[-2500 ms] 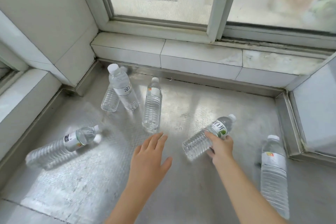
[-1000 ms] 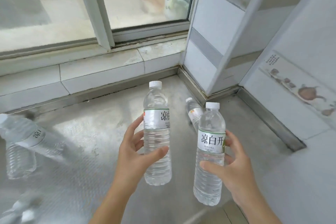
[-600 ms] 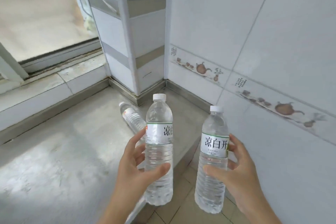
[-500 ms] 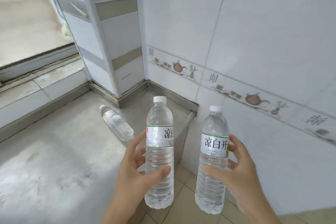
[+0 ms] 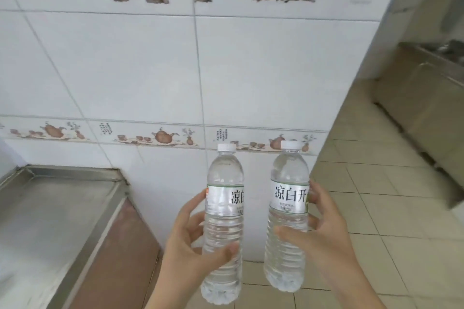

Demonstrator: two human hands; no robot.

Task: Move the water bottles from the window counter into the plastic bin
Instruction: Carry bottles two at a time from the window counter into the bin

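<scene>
Two clear water bottles with white caps and white labels stand upright in front of me. My left hand [image 5: 194,246] grips the left bottle [image 5: 224,198] around its lower half. The right bottle [image 5: 288,190] is held at its middle by my right hand [image 5: 324,231]. Both bottles are off the counter, over the tiled floor. The steel window counter [image 5: 50,221] lies at the lower left, its corner just left of my left hand. No plastic bin is in view.
A white tiled wall [image 5: 150,70] with a teapot border faces me close ahead and ends at a corner on the right. Beige floor tiles [image 5: 401,221] stretch to the right toward a steel cabinet [image 5: 426,113] at the far right.
I picked up two bottles from the counter and turned right; the window and the lying bottles have left the view, and the wall and floor now fill it.
</scene>
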